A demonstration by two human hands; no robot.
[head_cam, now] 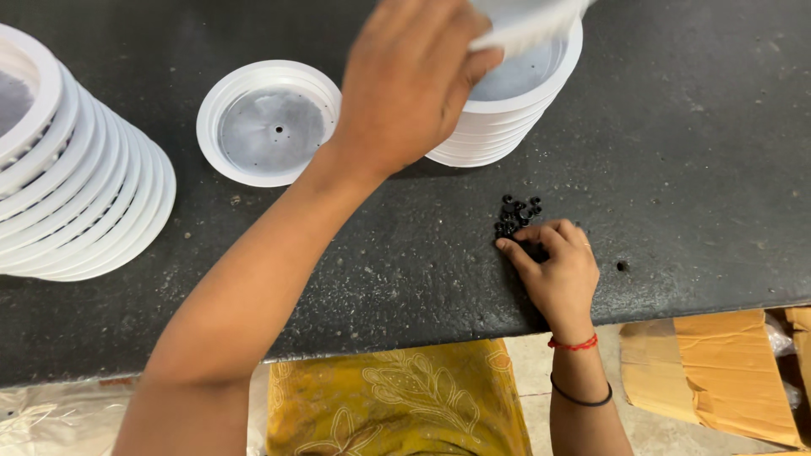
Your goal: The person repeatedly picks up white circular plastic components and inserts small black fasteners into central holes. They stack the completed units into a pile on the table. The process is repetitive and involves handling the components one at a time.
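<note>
Right hand (557, 274) sits fingertips-down on a little heap of black rings (517, 214) at mid-table, pinching into it. At twelve o'clock from the heap, the left hand (410, 80) grips a blurred white lid (528, 25) over a short stack of lids (498, 127). One loose lid (269, 122) lies at ten o'clock, a tall leaning stack (76, 203) at nine, all on the dark table (693, 169).

Workshop: rough black bench (701, 152), stacked white plastic discs (76, 194).
</note>
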